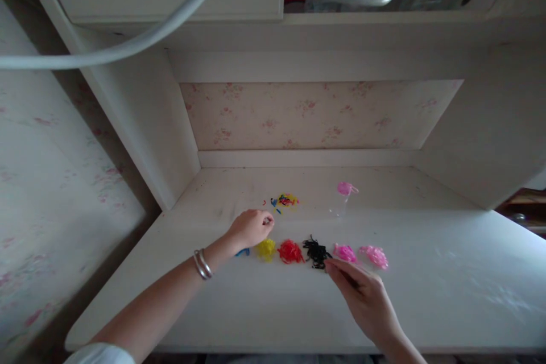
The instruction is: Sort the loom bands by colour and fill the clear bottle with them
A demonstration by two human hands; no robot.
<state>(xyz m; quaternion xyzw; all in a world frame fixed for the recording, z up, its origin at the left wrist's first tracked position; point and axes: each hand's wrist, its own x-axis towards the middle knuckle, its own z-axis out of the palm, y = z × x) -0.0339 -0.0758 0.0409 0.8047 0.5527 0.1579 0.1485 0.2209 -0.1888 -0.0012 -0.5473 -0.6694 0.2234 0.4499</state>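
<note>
Two narrow pinches, contents unclear: mixed rubber bands (286, 200) lie just beyond the left hand (251, 230), black rubber bands (316, 253) at the right hand (364, 293). Gaps likely keep colours apart.

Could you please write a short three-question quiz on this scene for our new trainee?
1. Multiple choice: Which pile is nearest the fingertips of the right hand?
A) yellow pile
B) black pile
C) blue pile

2. True or false: The mixed-colour pile lies closer to the floral back panel than the red pile does.

3. Fill in the blank: The silver-coloured bangles are on the person's ____ wrist.

Key: 1. B; 2. True; 3. left
</note>
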